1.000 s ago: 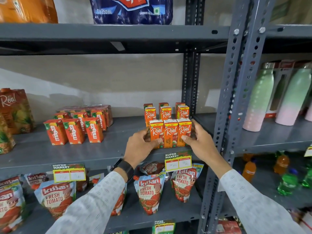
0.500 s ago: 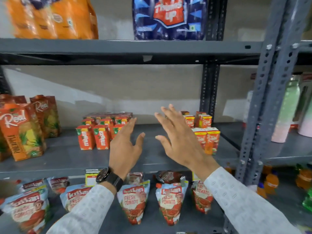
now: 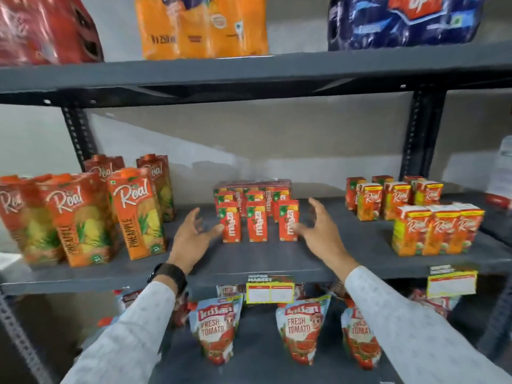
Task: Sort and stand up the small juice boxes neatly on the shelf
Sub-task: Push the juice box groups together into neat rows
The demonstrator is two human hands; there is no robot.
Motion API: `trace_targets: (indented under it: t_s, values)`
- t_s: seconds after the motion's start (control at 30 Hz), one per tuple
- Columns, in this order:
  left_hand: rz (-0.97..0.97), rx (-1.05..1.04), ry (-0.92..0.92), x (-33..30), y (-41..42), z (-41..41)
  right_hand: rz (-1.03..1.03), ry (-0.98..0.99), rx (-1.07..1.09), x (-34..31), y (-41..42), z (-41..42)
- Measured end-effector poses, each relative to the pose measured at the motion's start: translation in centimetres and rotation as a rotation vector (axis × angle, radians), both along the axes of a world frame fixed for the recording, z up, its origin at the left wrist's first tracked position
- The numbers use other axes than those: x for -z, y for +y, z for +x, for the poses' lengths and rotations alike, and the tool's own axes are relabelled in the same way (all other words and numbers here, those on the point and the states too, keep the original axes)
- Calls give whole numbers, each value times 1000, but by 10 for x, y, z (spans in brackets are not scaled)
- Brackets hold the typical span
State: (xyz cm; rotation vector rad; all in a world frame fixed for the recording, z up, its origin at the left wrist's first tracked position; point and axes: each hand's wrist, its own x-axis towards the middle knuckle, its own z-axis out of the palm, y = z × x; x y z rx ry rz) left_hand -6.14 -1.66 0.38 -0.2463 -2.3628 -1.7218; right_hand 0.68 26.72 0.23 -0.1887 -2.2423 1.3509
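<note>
A group of small red Maaza juice boxes (image 3: 257, 223) stands upright in rows at the middle of the grey shelf (image 3: 249, 261). My left hand (image 3: 194, 239) is open just left of the front row, its thumb near the leftmost box. My right hand (image 3: 321, 231) is open just right of the front row, fingertips at the rightmost box. Neither hand grips anything. To the right, small Real juice boxes (image 3: 435, 234) stand upright in tidy rows near the shelf's front and back.
Tall Real pineapple cartons (image 3: 135, 214) stand at the left of the shelf. Kissan tomato pouches (image 3: 214, 328) hang on the shelf below, behind yellow price tags (image 3: 270, 292). Drink multipacks (image 3: 202, 26) fill the shelf above. A dark upright post (image 3: 421, 137) stands at back right.
My hands left the Real boxes at the right, lifted open, and now flank the Maaza boxes. The view has swung left.
</note>
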Motion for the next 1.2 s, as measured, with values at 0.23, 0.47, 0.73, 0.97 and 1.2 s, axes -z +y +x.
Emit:
trace_targets:
  t_s: [0.23, 0.47, 0.73, 0.97, 1.2]
  values:
    - [66, 297, -9, -1, 12, -34, -88, 13, -33, 0, -13, -22]
    - [98, 311, -39, 4, 23, -30, -52, 12, -82, 3, -32, -25]
    - [39, 289, -23, 3, 27, -25, -51, 2, -98, 2, -36, -28]
    - [21, 302, -2, 2, 22, -6, -40, 1, -143, 3, -35, -14]
    - [12, 287, 34, 7, 14, 17, -33, 14, -167, 6, -37, 8]
